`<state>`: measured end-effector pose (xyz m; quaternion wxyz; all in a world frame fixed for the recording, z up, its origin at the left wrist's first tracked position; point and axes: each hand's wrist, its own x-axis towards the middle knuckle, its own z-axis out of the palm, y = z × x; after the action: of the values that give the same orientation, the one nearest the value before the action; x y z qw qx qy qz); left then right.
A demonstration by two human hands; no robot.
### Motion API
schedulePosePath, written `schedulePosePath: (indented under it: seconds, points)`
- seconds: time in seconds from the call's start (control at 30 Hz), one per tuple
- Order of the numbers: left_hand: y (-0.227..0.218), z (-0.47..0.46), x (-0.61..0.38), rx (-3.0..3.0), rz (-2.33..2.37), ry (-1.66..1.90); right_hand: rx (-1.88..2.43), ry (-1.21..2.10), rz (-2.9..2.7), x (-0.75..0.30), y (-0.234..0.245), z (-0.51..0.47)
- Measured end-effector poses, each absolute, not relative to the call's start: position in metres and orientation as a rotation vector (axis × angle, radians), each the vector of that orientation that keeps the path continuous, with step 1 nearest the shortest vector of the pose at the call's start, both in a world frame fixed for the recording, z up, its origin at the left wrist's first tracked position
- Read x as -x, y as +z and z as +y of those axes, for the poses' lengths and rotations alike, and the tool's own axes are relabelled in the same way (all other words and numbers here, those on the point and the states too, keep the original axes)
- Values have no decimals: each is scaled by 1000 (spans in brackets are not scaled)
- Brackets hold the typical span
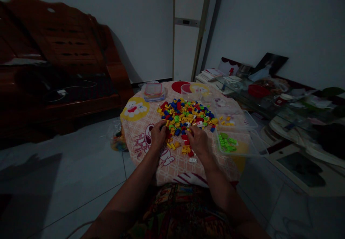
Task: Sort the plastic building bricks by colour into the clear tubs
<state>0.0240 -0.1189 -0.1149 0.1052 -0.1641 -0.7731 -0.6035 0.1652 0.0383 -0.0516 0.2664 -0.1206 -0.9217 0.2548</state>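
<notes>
A heap of small toy building bricks [185, 115] in yellow, red, blue and green lies on the round table. My left hand [157, 135] is at the heap's near left edge, its fingers curled inward. Whatever is in its fingers is hidden. At the near right side of the heap, my right hand [198, 140] has its fingers bent together at the bricks. Something small and yellowish shows at its fingertips, too dim to name. Between the hands lie yellow bricks [185, 149], some red ones and a white brick [193, 160].
Right of the heap, one clear plastic tray [249, 147] holds green bricks [226, 142]; another tray [249, 119] holds a few yellow ones. Stacked lidded boxes [153, 91] and a clear round container [190, 91] stand farther back. A cluttered glass table [239, 95] is at right.
</notes>
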Motion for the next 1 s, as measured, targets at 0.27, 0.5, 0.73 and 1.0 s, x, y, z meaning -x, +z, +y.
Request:
schedulePosePath:
  seconds: [0.27, 0.5, 0.73, 1.0]
  points:
    - [-115, -119, -23, 481, -2304, -1743, 525, 719, -2243, -183, -42, 127]
    - [-118, -118, -21, 485, -2295, -1737, 759, 490, -2182, -183, -33, 189]
    - [-116, -119, -22, 482, -2304, -1738, 591, 481, -2336, -175, -43, 135]
    - [-114, -119, -24, 483, -2299, -1753, 128, 536, -2672, -142, -56, 39]
